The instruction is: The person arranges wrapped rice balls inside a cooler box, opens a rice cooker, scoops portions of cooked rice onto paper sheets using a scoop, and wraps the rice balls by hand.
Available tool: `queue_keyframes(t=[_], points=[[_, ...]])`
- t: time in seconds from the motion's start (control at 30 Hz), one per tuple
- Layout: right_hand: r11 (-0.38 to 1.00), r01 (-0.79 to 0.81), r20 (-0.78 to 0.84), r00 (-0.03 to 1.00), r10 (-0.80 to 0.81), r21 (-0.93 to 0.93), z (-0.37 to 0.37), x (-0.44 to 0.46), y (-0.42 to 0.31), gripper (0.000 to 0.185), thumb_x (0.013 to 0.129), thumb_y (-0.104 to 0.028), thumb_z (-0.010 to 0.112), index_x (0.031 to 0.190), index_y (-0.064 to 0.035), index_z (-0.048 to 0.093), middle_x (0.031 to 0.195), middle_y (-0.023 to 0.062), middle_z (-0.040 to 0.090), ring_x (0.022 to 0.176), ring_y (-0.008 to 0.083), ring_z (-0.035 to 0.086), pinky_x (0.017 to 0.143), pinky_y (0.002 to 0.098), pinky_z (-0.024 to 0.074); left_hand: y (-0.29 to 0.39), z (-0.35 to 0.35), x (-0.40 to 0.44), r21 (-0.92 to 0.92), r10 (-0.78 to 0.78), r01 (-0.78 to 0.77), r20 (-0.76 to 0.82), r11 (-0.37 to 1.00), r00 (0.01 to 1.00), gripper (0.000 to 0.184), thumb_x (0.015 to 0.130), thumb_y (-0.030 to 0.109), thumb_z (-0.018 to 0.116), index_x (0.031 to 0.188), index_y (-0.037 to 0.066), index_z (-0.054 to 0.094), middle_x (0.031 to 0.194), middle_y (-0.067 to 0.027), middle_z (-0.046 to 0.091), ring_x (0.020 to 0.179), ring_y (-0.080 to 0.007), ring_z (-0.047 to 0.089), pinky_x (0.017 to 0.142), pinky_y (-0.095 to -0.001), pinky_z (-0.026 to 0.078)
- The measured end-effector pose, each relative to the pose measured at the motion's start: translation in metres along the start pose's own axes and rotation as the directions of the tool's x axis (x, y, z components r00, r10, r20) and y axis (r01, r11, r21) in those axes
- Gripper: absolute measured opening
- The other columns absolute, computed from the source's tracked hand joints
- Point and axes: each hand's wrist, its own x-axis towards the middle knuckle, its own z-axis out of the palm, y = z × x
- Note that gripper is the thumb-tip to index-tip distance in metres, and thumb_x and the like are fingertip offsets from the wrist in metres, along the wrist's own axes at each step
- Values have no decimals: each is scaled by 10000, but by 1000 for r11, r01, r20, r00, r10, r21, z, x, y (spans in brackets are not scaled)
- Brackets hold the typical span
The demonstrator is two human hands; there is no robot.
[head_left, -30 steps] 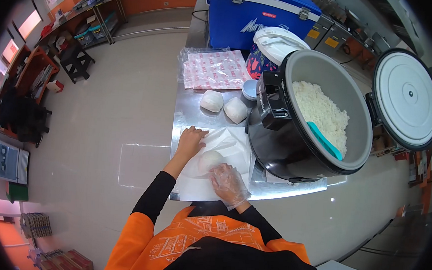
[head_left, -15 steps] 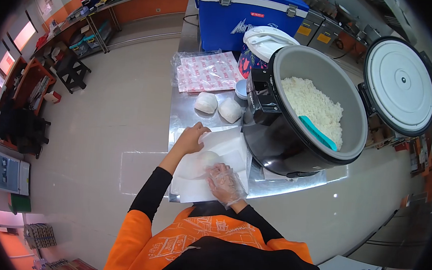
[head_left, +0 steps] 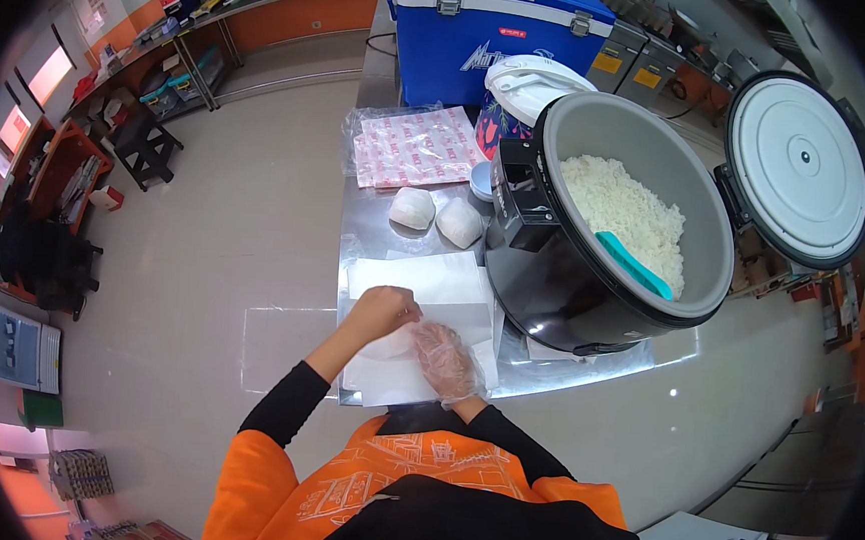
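Note:
White wrapping paper (head_left: 414,281) lies in a stack of sheets at the table's near end. My left hand (head_left: 383,312), bare, is closed with its fingertips pinching the top sheet's folded edge. My right hand (head_left: 448,363), in a clear plastic glove, curls against the same sheet, its fingertips close to the left ones. The white mound seen earlier on the paper is now covered by the fold and my hands. Two white paper-wrapped bundles, a left one (head_left: 412,208) and a right one (head_left: 459,223), sit just beyond the stack.
A large open rice cooker (head_left: 522,286) holds cooked rice (head_left: 622,213) and a teal rice paddle (head_left: 633,266); its lid (head_left: 801,170) hangs open rightward. Behind stand a blue cooler box (head_left: 498,49), a white-lidded container (head_left: 531,81), a small blue cup (head_left: 482,180) and pink-printed packaging (head_left: 416,146).
My left hand has moved down and toward me from the paper's far edge, bringing the sheet over the white mound. My right hand has shifted slightly away from me, meeting the left.

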Motion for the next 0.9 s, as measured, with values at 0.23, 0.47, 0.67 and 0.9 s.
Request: queue_keyframes(t=[0.23, 0.47, 0.67, 0.9], points=[[889, -433, 77, 901, 427, 147, 0, 3, 5, 309, 811, -263, 657, 999, -19, 631, 1082, 169, 602, 1017, 343, 548, 881, 409, 456, 34, 20, -27, 7, -63, 65, -151, 998, 987, 102, 760, 119, 637, 843, 89, 687, 818, -58, 625, 829, -248, 629, 722, -358, 513], [854, -514, 282, 834, 474, 85, -72, -7, -38, 252, 840, -240, 582, 950, -20, 638, 922, 173, 645, 897, 362, 593, 825, 432, 454, 55, 51, -43, 5, -168, 177, -278, 984, 946, 257, 747, 35, 622, 1003, 59, 642, 927, -78, 605, 878, -260, 602, 729, -375, 515], [999, 43, -83, 996, -41, 22, -92, 27, -62, 166, 821, -180, 566, 905, -56, 635, 850, 149, 617, 832, 341, 587, 755, 445, 466, 59, 70, -45, 30, -192, 223, -406, 974, 893, 349, 746, 11, 575, 1094, 7, 548, 920, -128, 575, 894, -278, 581, 718, -350, 506], [976, -111, 162, 977, 142, -188, -35, 41, -18, 137, 776, -109, 587, 903, -57, 586, 896, 147, 612, 859, 362, 594, 743, 457, 481, 75, 55, -47, -393, -435, 280, -391, 876, 811, 362, 767, -39, 556, 1122, 0, 497, 949, -152, 542, 852, -284, 585, 711, -350, 501]])
